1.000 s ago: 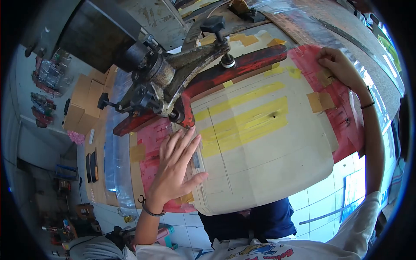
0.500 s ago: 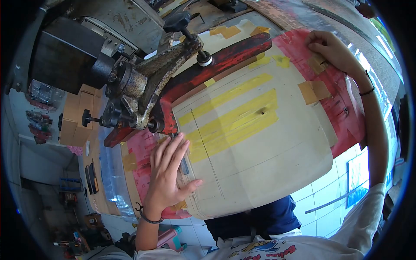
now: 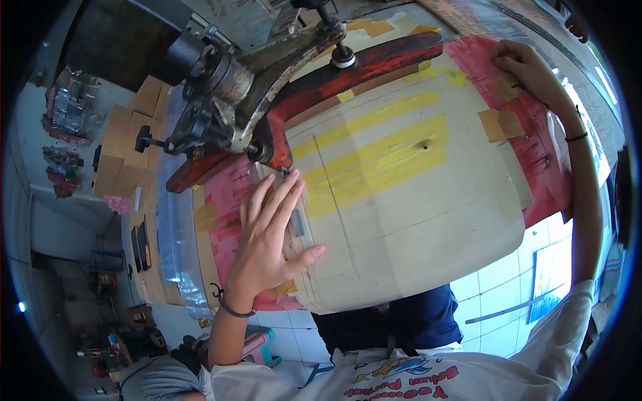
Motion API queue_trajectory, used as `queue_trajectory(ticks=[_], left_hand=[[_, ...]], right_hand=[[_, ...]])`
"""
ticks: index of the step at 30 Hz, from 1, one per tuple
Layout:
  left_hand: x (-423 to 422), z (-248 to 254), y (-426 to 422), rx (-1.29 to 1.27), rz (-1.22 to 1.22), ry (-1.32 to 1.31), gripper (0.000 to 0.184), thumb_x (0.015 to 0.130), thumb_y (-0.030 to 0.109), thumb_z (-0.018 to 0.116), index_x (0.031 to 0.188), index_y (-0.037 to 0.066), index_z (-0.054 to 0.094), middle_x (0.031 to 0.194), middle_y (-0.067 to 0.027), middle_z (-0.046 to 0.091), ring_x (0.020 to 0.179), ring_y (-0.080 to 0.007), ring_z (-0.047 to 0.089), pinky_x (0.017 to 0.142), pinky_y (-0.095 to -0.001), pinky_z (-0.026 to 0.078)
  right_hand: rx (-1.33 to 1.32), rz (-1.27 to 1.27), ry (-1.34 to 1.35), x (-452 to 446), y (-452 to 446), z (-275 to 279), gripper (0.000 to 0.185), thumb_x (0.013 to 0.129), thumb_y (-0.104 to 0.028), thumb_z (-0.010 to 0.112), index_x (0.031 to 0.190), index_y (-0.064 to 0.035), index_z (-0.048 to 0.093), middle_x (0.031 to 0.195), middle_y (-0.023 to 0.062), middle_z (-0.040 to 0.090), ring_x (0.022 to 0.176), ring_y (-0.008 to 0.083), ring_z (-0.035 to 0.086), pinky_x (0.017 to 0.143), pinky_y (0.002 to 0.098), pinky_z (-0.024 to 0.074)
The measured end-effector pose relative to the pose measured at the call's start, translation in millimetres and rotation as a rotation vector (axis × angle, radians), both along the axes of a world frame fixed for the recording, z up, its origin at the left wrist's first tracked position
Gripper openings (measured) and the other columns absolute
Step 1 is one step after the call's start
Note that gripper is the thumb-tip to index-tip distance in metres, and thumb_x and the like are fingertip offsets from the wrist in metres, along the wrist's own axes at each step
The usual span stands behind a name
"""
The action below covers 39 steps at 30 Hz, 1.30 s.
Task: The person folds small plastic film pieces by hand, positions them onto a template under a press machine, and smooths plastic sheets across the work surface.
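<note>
A cream board [image 3: 428,234] with yellow tape strips [image 3: 374,167] and pencil lines lies over a red sheet [image 3: 535,160]. My left hand [image 3: 267,234] rests flat on the board's left edge, fingers stretched out, beside a thin grey strip [image 3: 297,223]. Its fingertips are close to the tip of a red clamp bar [image 3: 361,63], which is joined to a metal machine head [image 3: 227,87]. My right hand [image 3: 528,70] lies on the red sheet at the upper right, fingers curled; whether they hold its edge is hidden.
Cardboard boxes [image 3: 124,150] stand at the left beside a wooden table [image 3: 150,267] with clear plastic sheeting [image 3: 177,234]. Brown tape [image 3: 501,125] joins the board and the red sheet. Below are white floor tiles [image 3: 491,287]. Part of another person's hand [image 3: 576,28] shows at the upper right.
The camera view has shifted about, moving the whole scene in the frame. Both hands keep nearly the same places on the board and the red sheet.
</note>
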<state>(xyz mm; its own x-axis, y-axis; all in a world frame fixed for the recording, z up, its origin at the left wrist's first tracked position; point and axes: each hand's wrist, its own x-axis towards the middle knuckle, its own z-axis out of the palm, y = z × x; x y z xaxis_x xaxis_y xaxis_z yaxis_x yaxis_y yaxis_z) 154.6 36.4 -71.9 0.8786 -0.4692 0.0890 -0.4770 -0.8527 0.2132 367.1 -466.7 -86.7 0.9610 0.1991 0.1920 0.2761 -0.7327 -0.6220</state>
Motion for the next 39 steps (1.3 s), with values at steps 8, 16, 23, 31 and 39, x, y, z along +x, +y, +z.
queue_trajectory(ticks=[8,16,23,31,39], left_hand=[[0,-5,4,-0.022,-0.028,-0.012,0.082,0.084,0.053,0.072,0.152,0.014,0.050,0.164,-0.0150,0.036,0.144,-0.0446,0.033,0.119,-0.0579,0.024],[0,-4,2,0.006,-0.013,-0.016,0.090,0.076,0.065,0.075,0.150,0.017,0.054,0.163,-0.0149,0.035,0.146,-0.0427,0.031,0.120,-0.0575,0.022],[1,-7,4,0.015,-0.019,-0.026,0.095,0.074,0.069,0.075,0.150,0.017,0.054,0.163,-0.0156,0.035,0.147,-0.0417,0.030,0.121,-0.0573,0.022],[1,-7,3,0.000,-0.016,-0.025,0.095,0.074,0.069,0.076,0.150,0.016,0.054,0.163,-0.0158,0.035,0.146,-0.0430,0.030,0.120,-0.0573,0.022],[1,-7,3,-0.005,-0.018,-0.028,0.094,0.074,0.069,0.076,0.149,0.016,0.054,0.163,-0.0155,0.035,0.145,-0.0430,0.032,0.120,-0.0573,0.023]], right_hand=[[0.048,0.027,0.053,3,-3,0,0.020,0.099,-0.017,0.061,0.111,-0.0016,0.068,0.094,-0.0033,0.065,0.089,0.0032,0.057,0.084,0.0225,0.0473],[0.016,0.049,0.047,-2,1,6,0.020,0.099,-0.016,0.060,0.111,-0.0016,0.067,0.099,-0.0012,0.066,0.095,0.0058,0.058,0.091,0.0241,0.0457],[0.036,0.018,0.066,-4,3,8,0.020,0.099,-0.017,0.060,0.111,-0.0025,0.067,0.106,0.0001,0.065,0.099,0.0068,0.057,0.094,0.0241,0.0443],[0.079,-0.047,0.119,-10,8,11,0.019,0.100,-0.018,0.058,0.110,-0.0044,0.066,0.104,-0.0010,0.064,0.099,0.0070,0.057,0.094,0.0238,0.0439],[0.049,-0.034,0.125,-7,5,10,0.019,0.100,-0.019,0.059,0.111,-0.0050,0.067,0.104,-0.0007,0.064,0.099,0.0073,0.057,0.093,0.0241,0.0443]])
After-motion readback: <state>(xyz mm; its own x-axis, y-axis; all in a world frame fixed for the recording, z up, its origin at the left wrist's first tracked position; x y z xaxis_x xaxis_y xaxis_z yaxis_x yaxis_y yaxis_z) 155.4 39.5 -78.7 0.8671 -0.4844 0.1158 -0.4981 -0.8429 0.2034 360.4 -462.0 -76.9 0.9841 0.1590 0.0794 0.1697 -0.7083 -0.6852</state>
